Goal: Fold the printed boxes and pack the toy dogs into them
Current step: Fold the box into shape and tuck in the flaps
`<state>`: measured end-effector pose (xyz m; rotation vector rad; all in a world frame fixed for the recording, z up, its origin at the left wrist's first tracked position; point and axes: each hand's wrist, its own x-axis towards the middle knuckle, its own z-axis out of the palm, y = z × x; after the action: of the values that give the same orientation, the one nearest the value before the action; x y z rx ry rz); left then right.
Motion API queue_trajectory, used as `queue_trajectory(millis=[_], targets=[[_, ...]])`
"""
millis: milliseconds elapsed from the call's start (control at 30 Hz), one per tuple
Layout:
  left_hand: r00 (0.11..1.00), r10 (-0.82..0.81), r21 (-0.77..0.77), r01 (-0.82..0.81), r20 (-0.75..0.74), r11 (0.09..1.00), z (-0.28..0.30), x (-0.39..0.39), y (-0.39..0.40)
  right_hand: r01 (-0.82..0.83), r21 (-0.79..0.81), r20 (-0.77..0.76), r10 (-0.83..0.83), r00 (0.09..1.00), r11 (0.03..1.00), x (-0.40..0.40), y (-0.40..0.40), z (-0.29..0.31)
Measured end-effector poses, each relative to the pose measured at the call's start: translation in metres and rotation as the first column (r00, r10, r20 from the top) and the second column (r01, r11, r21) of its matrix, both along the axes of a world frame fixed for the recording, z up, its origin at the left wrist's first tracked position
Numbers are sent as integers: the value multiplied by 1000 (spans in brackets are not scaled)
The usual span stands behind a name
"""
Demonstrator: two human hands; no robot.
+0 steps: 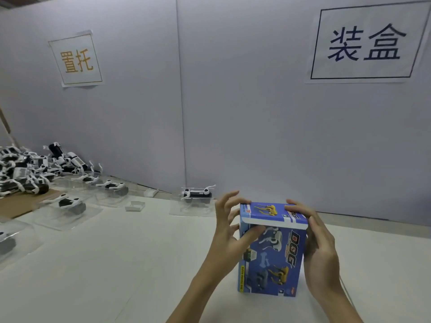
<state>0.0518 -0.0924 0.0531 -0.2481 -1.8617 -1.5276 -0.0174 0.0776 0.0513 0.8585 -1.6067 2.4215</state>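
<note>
A blue printed box (277, 259) with toy-dog pictures stands upright on the white table (116, 264). Its top flap (272, 214) lies nearly flat over the opening. My left hand (229, 231) holds the box's left side, thumb on the front face under the flap, fingers spread above the flap's left end. My right hand (319, 250) grips the right side, its fingers curled over the flap's right end. A black-and-white toy dog (197, 193) sits in a clear plastic tray (191, 207) just behind and left of the box.
More toy dogs in clear trays (70, 202) line the table's left side. A heap of loose toy dogs (25, 169) lies on brown cardboard at the far left. Two small clear pieces (135, 205) lie mid-table. A grey partition wall with two paper signs stands behind.
</note>
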Motion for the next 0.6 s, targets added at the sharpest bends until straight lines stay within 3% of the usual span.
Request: queue_trajectory(millis=[133, 300, 433, 533, 600], targets=[[1000, 8, -153, -4, 25, 988, -10, -2, -7, 25, 41, -34, -23, 999, 999, -2, 2, -4], [999, -26, -16, 27, 41, 1000, -10, 1, -2, 147, 237, -204, -99, 974, 960, 0, -2, -8], [999, 34, -20, -34, -36, 999, -13, -2, 6, 203, 229, -214, -155, 965, 952, 2, -1, -7], [959, 248, -87, -261, -139, 961, -16, 0, 7, 251, 145, -169, -226, 959, 957, 8, -7, -7], [893, 380, -323, -444, -242, 836, -20, 1, 6, 221, 44, -94, -216, 972, 974, 13, -14, -6]])
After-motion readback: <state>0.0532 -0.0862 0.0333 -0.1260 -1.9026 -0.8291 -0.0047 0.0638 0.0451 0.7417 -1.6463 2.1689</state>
